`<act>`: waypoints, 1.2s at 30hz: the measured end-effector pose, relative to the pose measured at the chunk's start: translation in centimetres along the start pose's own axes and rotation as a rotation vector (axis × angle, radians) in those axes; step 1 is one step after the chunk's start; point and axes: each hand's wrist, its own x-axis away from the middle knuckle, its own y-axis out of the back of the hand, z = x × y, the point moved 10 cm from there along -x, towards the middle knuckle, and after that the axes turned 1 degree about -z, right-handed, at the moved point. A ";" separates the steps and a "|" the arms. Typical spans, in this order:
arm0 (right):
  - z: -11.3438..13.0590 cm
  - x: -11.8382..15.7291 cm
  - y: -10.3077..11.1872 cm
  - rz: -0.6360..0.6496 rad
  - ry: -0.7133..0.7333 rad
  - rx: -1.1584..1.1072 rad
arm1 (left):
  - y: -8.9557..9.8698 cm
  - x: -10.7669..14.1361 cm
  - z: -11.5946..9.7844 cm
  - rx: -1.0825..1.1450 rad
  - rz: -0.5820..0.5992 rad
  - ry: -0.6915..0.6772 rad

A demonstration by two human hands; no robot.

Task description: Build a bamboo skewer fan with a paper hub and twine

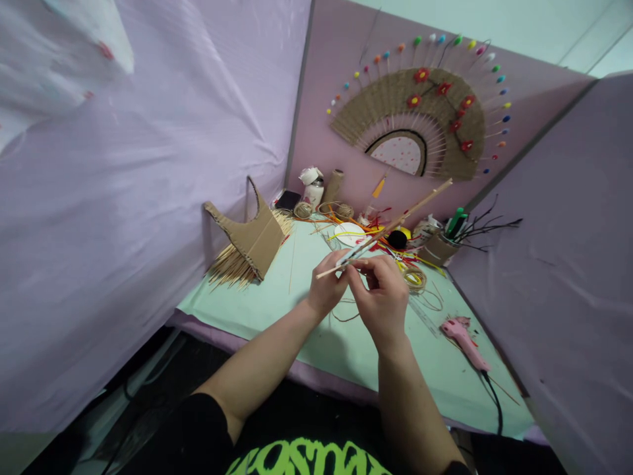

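Observation:
Over the middle of the table, my left hand (327, 285) and my right hand (384, 290) meet, fingers closed in pinches. Between them runs a long thin wooden stick (418, 205), slanting up to the right. A slim white object (353, 252) lies along the stick at my fingers; its kind cannot be made out. The short pale stick end (326, 272) pokes out past my left hand. My fingers hide where the pieces meet. A loop of twine (346, 319) rests on the table below my hands.
At left, a cut cardboard piece (260, 241) stands over many thin skewers (232, 267). A pink glue gun (465, 343) with a black cord lies right. Behind are twine balls (303, 210), coloured pipe cleaners and a cardboard pot (438, 249). A decorated fan (395, 92) hangs on the back wall.

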 end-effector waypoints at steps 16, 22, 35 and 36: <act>-3.7 -0.5 -0.6 0.016 -0.275 -0.226 | -2.3 0.1 0.7 0.640 0.189 0.209; -3.4 -0.3 -0.6 0.024 -0.279 -0.243 | -2.6 0.8 1.7 0.744 0.184 0.311; -2.9 0.4 -0.8 0.021 -0.244 -0.225 | -2.0 0.6 2.2 0.813 0.082 0.437; -2.9 0.4 -0.8 0.014 -0.244 -0.230 | -2.1 0.7 2.3 0.831 0.085 0.445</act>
